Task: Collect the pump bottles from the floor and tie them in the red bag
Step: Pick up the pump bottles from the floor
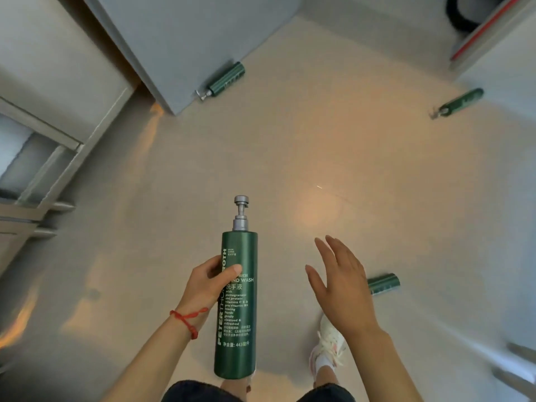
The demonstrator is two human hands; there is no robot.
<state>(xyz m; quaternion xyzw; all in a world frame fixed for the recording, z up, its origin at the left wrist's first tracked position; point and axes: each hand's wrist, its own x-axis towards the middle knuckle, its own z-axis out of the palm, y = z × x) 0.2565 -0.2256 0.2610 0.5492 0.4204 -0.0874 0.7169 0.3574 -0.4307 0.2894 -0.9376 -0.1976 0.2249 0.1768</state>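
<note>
Wide bare room is left on the pale smooth floor. The far dark green pump bottle is hemmed against the grey cabinet corner; the other two are reached freely.

The right hand hides the pump end of the floor bottle just behind it. Fingers of the left hand cover part of the held bottle's label.

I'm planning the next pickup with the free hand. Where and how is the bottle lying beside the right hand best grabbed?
Probably around the middle of its green barrel, coming down from above. The bottle lies on its side on the floor, so its round body suits a wrap-around grasp. Its pump end is hidden behind the open right hand, so gripping there is less sure. The left hand already holds another bottle.
</note>
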